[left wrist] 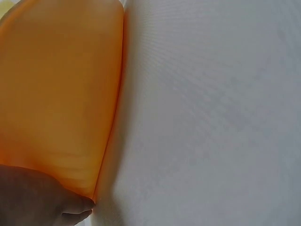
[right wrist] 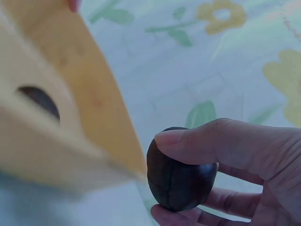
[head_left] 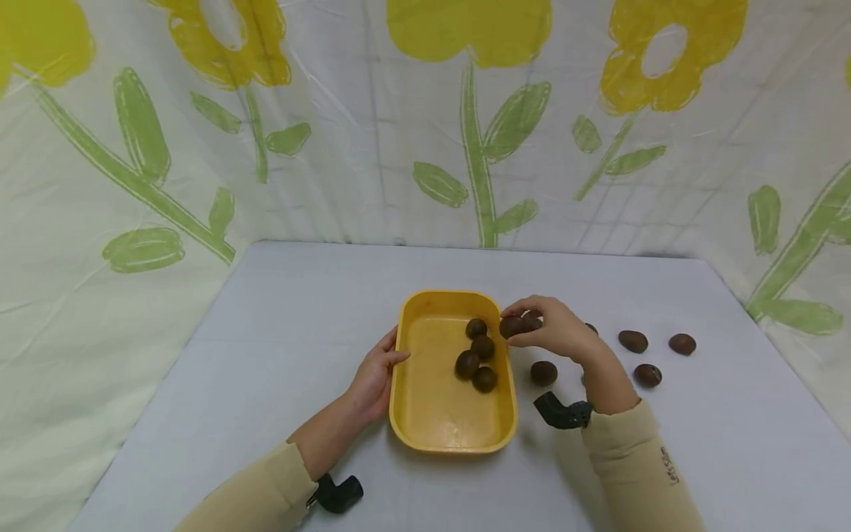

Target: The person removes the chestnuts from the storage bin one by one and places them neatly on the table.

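Note:
My left hand (head_left: 374, 377) grips the left side of a yellow plastic tray (head_left: 425, 437), thumb over the rim. In the left wrist view, part of that hand (left wrist: 42, 197) lies against the tray's outer wall (left wrist: 61, 94). Several dark brown, egg-shaped fruits (head_left: 483, 347) lie in the tray's right half. By the right rim, my right hand (head_left: 558, 329) pinches a glossy brown fruit (right wrist: 181, 176) between thumb and fingers. A second dark shape (head_left: 532, 322) shows between those fingers in the head view; whether it is another fruit I cannot tell.
On the white table (head_left: 279, 325), more brown fruits lie right of the tray: one close by (head_left: 544, 373), others farther right (head_left: 633, 340). Some are partly hidden behind my right hand and wrist. A flower-printed curtain (head_left: 372, 148) hangs beyond the table.

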